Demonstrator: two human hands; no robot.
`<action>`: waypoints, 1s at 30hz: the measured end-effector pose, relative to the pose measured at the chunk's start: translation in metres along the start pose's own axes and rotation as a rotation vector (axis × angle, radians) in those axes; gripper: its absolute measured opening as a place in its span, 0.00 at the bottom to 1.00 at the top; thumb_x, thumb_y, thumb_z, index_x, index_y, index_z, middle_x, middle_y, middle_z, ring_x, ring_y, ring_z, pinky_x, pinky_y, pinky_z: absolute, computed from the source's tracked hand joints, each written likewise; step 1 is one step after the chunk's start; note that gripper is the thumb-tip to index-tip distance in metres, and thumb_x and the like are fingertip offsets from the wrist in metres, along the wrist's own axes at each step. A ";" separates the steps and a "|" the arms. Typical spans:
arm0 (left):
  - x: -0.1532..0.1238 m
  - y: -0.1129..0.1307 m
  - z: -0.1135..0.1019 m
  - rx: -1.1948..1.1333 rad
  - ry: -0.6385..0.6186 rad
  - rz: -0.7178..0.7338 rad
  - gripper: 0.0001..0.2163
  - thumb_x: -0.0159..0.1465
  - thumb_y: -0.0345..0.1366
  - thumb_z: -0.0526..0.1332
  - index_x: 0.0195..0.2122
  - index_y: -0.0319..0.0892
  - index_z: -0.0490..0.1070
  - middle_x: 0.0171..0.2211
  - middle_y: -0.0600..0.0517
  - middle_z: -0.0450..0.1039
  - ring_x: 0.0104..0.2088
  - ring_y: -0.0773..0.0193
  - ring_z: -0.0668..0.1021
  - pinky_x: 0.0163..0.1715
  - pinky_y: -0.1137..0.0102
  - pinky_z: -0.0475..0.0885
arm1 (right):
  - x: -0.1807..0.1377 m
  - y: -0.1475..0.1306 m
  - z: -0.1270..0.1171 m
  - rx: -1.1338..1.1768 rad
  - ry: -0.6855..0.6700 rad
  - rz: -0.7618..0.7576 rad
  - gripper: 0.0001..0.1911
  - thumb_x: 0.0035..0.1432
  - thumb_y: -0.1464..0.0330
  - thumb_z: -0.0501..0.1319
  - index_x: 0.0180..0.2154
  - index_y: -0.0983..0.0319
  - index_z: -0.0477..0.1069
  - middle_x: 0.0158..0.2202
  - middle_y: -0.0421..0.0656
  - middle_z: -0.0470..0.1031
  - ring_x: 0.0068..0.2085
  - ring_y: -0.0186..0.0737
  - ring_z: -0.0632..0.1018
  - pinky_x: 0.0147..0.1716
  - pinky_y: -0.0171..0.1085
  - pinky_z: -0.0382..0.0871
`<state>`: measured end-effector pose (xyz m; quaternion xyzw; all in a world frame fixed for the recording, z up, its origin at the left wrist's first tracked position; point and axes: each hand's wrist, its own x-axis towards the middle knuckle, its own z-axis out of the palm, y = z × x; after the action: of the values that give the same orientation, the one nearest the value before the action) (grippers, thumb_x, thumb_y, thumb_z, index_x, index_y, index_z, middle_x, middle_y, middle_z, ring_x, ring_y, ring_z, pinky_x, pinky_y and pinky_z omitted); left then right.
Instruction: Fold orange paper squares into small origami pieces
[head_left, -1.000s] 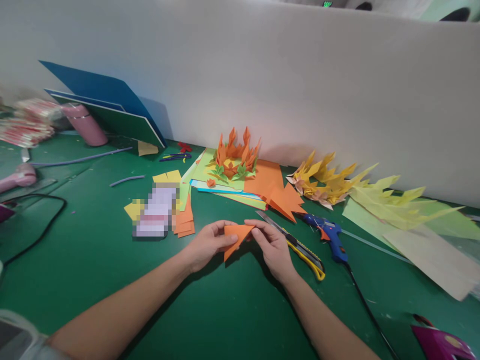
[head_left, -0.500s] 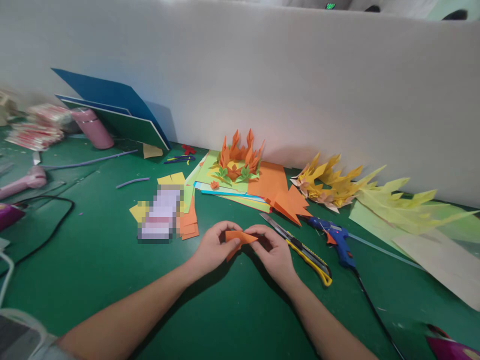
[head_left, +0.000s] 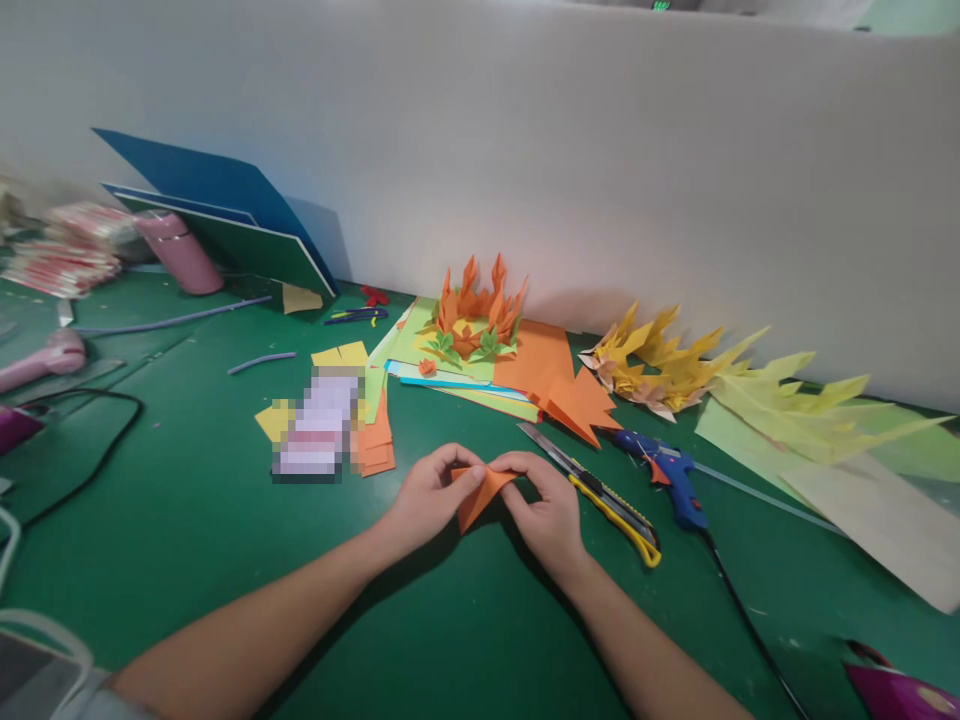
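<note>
A small folded piece of orange paper (head_left: pixel 478 498) is held above the green table (head_left: pixel 450 640), one point of it hanging downward. My left hand (head_left: pixel 435 495) pinches its left side between thumb and fingers. On its right corner, my right hand (head_left: pixel 544 510) is closed, thumb and fingertips pressed on the paper. Fingers hide part of the paper's upper edge. Just right of my right hand lies a yellow utility knife (head_left: pixel 611 515) with its blade out. Behind my hands stands an orange folded-paper crown (head_left: pixel 480 310) with green paper leaves.
A blue glue gun (head_left: pixel 675 480) and its cord lie to the right. Yellow paper crowns (head_left: pixel 660 365) stand behind it. Orange paper squares (head_left: pixel 377 450) and a pixelated item lie at left. A pink bottle (head_left: pixel 180 250) leans near blue boards (head_left: pixel 202 185) against the wall.
The orange paper has turned between my fingers, so a broader triangular face with a downward point now shows. The camera view has shifted slightly.
</note>
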<state>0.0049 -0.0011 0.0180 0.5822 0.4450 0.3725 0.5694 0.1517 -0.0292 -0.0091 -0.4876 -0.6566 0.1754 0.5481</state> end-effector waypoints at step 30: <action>-0.002 -0.005 0.006 -0.276 0.075 -0.161 0.11 0.47 0.42 0.67 0.25 0.39 0.73 0.23 0.55 0.72 0.27 0.68 0.71 0.31 0.73 0.65 | 0.000 -0.006 -0.002 -0.241 0.009 -0.377 0.09 0.54 0.79 0.56 0.35 0.60 0.71 0.31 0.45 0.77 0.33 0.40 0.76 0.32 0.39 0.73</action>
<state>0.0094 -0.0057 0.0124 0.4468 0.4557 0.4048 0.6549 0.1511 -0.0327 -0.0040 -0.4188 -0.7499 -0.0119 0.5120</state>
